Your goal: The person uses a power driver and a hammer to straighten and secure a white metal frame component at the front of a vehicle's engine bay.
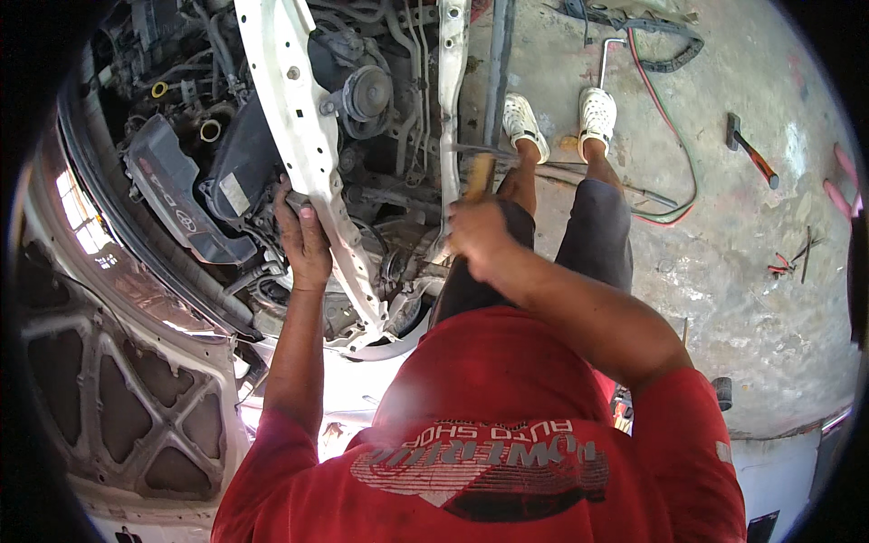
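Observation:
My left hand (306, 237) grips a small grey metal block (297, 201) against the inner edge of a white, holed metal beam (317, 136) across the car's front. In my right hand (480, 235) is a hammer's wooden handle (478, 176), raised beside a second, thinner white rail (451, 72); its dark head is at the upper end. Under the beam lie the engine with a dark plastic cover (167, 181) and a round metal part (367, 95).
The raised hood (127, 416) is at lower left. On the concrete floor (715, 271) right of my legs are a hammer (751, 149), hoses (688, 172), a bent metal bar (605, 63), a black trim piece (670, 45) and pliers (780, 267). Pink objects (842, 181) sit at the right edge.

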Demonstrator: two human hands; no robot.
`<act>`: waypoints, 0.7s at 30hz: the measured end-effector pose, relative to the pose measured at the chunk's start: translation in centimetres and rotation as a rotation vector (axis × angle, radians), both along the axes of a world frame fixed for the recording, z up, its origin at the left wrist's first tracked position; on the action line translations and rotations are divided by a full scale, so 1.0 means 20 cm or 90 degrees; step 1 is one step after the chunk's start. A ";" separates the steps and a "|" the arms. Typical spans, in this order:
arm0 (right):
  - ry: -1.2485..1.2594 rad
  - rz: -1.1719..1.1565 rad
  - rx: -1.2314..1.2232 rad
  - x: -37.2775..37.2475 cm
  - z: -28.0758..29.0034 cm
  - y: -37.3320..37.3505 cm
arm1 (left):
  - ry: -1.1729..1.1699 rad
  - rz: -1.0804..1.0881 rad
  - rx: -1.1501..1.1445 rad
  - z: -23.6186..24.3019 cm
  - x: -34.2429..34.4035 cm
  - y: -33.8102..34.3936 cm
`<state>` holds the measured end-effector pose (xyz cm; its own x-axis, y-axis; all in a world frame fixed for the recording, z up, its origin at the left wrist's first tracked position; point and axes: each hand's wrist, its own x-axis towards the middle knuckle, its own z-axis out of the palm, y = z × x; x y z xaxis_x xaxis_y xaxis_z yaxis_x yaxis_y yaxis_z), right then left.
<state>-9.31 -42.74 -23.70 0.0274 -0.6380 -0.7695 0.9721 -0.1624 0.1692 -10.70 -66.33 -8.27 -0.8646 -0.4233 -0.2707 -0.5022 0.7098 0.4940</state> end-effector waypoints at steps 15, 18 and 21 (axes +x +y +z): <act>0.346 0.083 -0.245 0.03 0.10 -0.09 | -0.025 0.008 -0.009 0.01 -0.07 0.03; 0.067 0.212 -0.389 -0.34 0.28 -0.01 | -0.075 0.052 -0.003 0.06 -0.01 0.02; -0.020 0.035 -0.175 -0.25 0.12 0.04 | -0.057 0.032 -0.023 0.06 -0.04 0.05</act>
<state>-14.35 -42.02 -21.37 0.0887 -0.8196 -0.5660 0.9718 -0.0533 0.2295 -11.50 -65.26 -7.07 -0.8153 -0.4758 -0.3299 -0.5782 0.6993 0.4204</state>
